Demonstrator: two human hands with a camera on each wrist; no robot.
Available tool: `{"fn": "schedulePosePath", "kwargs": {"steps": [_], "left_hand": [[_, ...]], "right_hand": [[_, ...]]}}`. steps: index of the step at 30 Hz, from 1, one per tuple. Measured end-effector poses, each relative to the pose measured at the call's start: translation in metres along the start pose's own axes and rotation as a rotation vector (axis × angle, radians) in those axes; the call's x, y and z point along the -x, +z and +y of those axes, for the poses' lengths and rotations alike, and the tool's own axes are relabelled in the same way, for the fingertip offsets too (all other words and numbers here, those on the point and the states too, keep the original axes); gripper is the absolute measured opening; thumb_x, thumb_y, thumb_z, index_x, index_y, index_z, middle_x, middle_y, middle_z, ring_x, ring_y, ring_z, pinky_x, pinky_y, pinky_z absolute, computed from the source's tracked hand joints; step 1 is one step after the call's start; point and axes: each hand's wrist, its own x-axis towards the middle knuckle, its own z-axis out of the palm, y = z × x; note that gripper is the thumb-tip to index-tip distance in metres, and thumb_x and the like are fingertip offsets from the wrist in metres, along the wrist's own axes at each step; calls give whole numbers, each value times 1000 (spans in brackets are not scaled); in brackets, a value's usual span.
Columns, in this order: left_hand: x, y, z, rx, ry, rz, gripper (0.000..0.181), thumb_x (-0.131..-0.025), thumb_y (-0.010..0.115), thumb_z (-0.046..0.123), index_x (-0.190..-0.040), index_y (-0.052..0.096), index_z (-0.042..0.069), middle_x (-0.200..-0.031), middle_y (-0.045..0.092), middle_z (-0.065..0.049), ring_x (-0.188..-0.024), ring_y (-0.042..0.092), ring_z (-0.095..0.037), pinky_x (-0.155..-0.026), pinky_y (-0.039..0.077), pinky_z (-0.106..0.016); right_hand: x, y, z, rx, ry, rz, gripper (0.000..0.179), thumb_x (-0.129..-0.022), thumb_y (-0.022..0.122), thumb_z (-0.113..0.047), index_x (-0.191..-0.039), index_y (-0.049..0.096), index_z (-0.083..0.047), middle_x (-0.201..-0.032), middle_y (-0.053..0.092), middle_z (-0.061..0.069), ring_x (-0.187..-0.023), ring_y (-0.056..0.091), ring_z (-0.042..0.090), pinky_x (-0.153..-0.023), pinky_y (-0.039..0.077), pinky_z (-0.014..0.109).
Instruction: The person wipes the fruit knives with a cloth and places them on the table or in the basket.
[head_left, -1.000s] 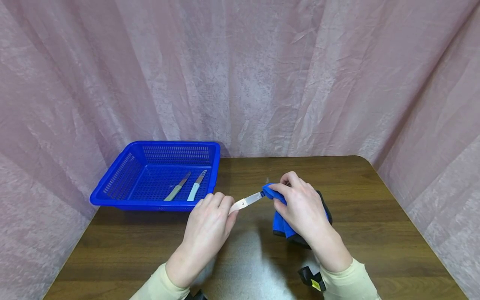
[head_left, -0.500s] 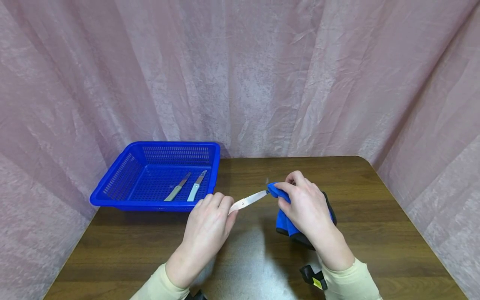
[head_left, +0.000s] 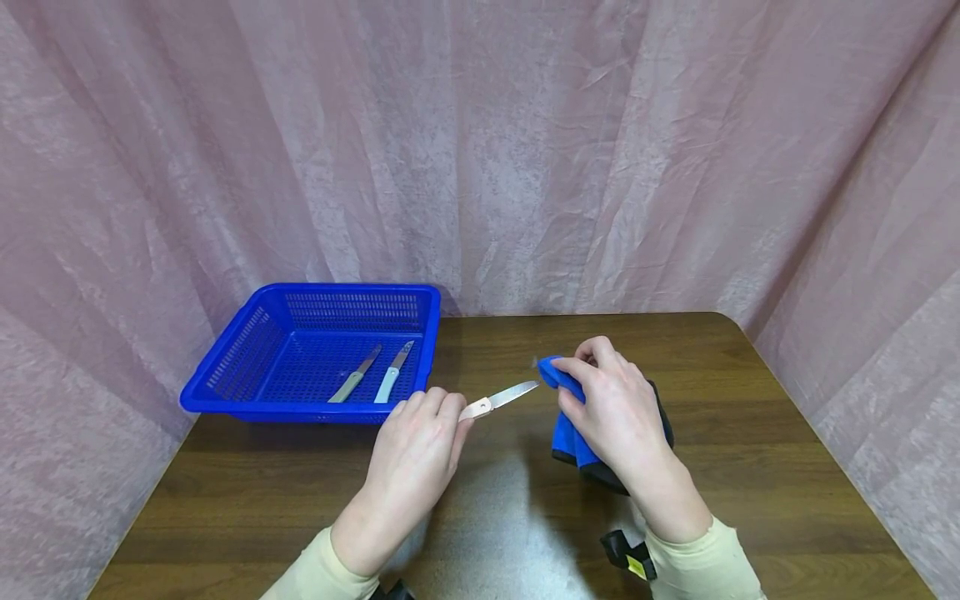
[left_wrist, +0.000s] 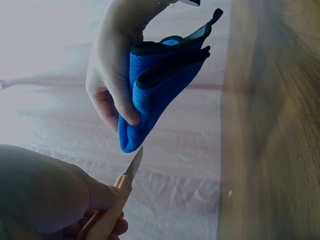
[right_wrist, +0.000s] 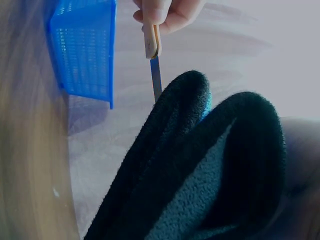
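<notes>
My left hand (head_left: 416,446) grips a folding knife (head_left: 477,409) by its pale peach handle, with the steel blade (head_left: 514,393) unfolded and pointing right. Between thumb and fingers, my right hand (head_left: 618,408) pinches a folded blue cloth (head_left: 572,442) with black edging. The whole blade shows bare in the head view, its tip just short of the cloth's upper corner. From the left wrist, the cloth (left_wrist: 150,95) hangs in folds above the knife tip. The cloth's black-edged folds (right_wrist: 240,150) fill much of the right wrist view and hide most of the right hand.
A blue plastic basket (head_left: 311,407) stands at the back left of the wooden table (head_left: 247,500). Inside lie a green-handled folding knife (head_left: 347,387) and a light-blue-handled one (head_left: 387,384), both unfolded. A pink curtain (head_left: 517,167) hangs behind the table.
The right hand and cloth have moved right and slightly up, sliding off the blade tip, so the full blade now shows. The left hand and knife have hardly moved.
</notes>
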Motion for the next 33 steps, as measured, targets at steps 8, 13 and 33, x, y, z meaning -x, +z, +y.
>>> {"fn": "schedulePosePath", "kwargs": {"steps": [8, 13, 33], "left_hand": [[1, 2, 2, 15, 21, 13, 16, -99, 80, 11, -94, 67, 4, -77, 60, -7, -62, 57, -30, -55, 46, -41], [2, 2, 2, 5, 8, -4, 17, -101, 77, 9, -92, 64, 4, -74, 59, -7, -61, 58, -30, -54, 46, -41], [1, 4, 3, 72, -20, -36, 25, -94, 87, 10, -107, 66, 7, -78, 58, -4, -62, 57, -25, -51, 47, -39]], "right_hand": [[0, 1, -2, -5, 4, 11, 33, -90, 81, -8, -122, 86, -16, -116, 63, 7, -87, 67, 37, -72, 55, 55], [1, 1, -3, -10, 9, 0, 34, -91, 80, -8, -123, 85, -16, -117, 62, 7, -90, 67, 35, -76, 56, 54], [-1, 3, -8, -26, -54, 23, 34, -91, 83, -9, -124, 85, -16, -119, 63, 7, -93, 68, 32, -80, 55, 51]]}}
